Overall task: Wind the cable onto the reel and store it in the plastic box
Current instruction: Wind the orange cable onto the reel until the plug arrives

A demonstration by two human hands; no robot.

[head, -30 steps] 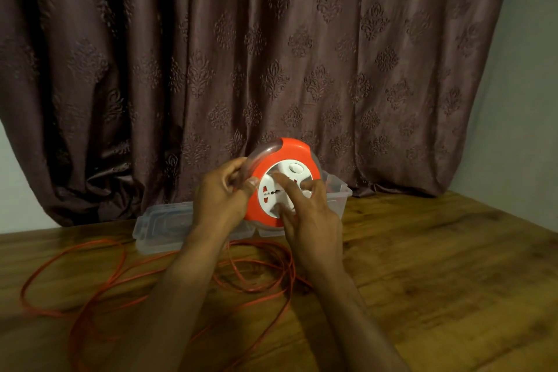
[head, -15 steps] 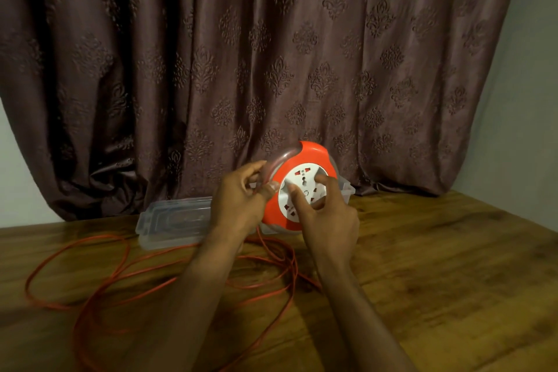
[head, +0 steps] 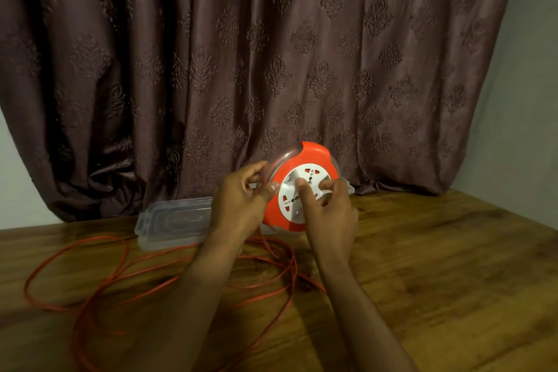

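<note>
— Curtain [head: 271, 54] behind, wooden counter [head: 437, 266] below?
— Yes. Orange cable [head: 90, 290] lies in loose loops on it; a clear plastic box [head: 172, 220] sits beyond.
— And the reel [head: 305, 160]?
— Held upright above the counter. Left hand [head: 238, 205] has a holding grip on its rim; right hand [head: 329, 214] pinches the white centre.

A brown, glossy wooden table [head: 437, 266] carried a clear rectangular plastic lid [head: 173, 222] lying flat near its far edge, and loose loops of thin orange cable [head: 120, 278] sprawled across its surface.
</note>
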